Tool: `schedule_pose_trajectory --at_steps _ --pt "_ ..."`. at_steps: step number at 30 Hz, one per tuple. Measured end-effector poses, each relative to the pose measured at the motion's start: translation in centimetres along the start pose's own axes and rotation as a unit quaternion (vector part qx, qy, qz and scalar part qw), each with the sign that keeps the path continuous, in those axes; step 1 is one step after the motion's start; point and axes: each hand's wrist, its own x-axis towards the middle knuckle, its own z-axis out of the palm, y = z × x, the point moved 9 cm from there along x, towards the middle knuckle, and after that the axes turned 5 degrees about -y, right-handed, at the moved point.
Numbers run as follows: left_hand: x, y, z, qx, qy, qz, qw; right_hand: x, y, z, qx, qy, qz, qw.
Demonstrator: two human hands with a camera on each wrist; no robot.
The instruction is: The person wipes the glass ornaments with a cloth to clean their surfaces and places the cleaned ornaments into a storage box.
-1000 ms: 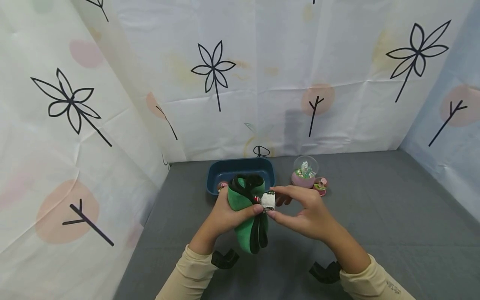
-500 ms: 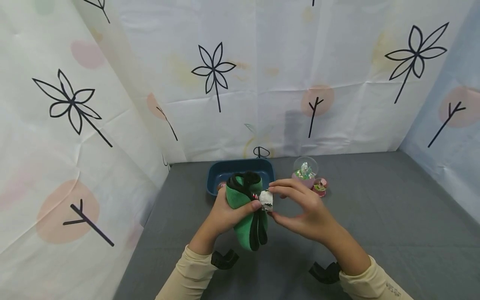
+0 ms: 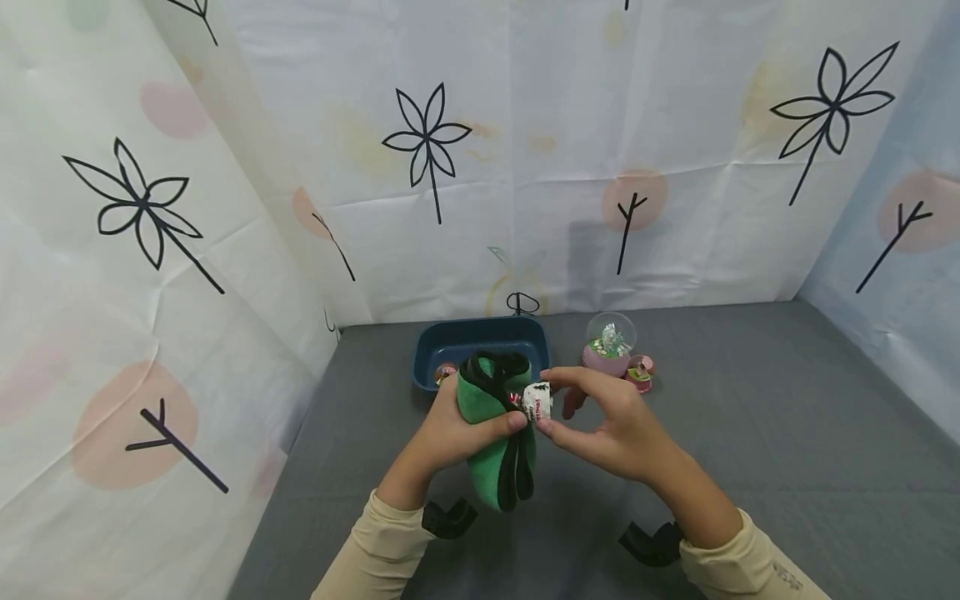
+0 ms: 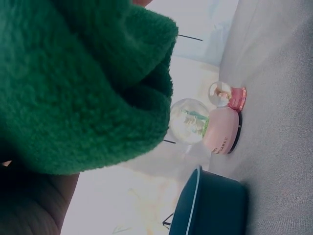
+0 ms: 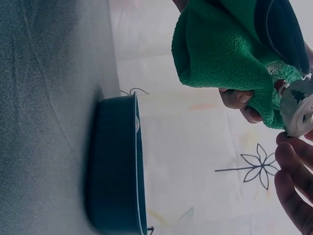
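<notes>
My left hand (image 3: 450, 429) grips a folded green cloth (image 3: 486, 467) with dark edging, thumb laid over its front. Out of the cloth's right side pokes a small snow globe (image 3: 537, 402) with a white base carrying red lettering and dark tree shapes. My right hand (image 3: 611, 421) pinches that base between thumb and fingertips. The right wrist view shows the base's round underside, and the clear dome (image 5: 282, 72) nestled against the cloth. In the left wrist view the green cloth (image 4: 83, 98) fills the upper left and hides the globe.
A dark blue basin (image 3: 480, 328) stands behind the hands, with a small reddish snow globe (image 3: 445, 372) inside. Right of it are a larger pink-based snow globe (image 3: 607, 360) and a small red-based one (image 3: 641, 373), side by side on the grey tabletop (image 3: 750, 417). Patterned fabric hangs behind.
The white base has turned: its plain side faced the head camera earlier, lettering shows now. My right fingers shifted around it, and both hands dipped slightly lower after rising a little.
</notes>
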Motion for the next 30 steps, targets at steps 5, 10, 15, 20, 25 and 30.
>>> schedule_pose_trajectory --at_steps 5,10,15,20,25,30 --pt "-0.1 -0.1 -0.3 0.007 0.019 -0.015 0.9997 0.1 0.1 -0.2 -0.006 0.005 0.006 0.9999" --pt "-0.1 -0.2 -0.6 0.007 0.033 -0.016 0.9993 0.3 0.0 -0.2 -0.008 0.005 -0.012 0.9999" --pt "-0.1 -0.3 -0.5 0.005 0.03 -0.017 0.9994 0.5 -0.6 0.0 0.008 0.001 -0.047 0.9989" --pt "-0.1 -0.4 -0.4 -0.003 0.025 -0.022 0.9995 0.4 -0.8 -0.2 0.006 0.005 -0.055 0.9984" --pt "-0.1 -0.6 -0.4 -0.003 0.026 -0.034 0.9991 0.3 -0.3 -0.2 -0.028 -0.001 -0.017 0.9995" --pt "-0.1 -0.6 -0.4 0.0 0.027 -0.036 0.999 0.1 0.6 0.0 -0.025 -0.012 0.034 0.9991"
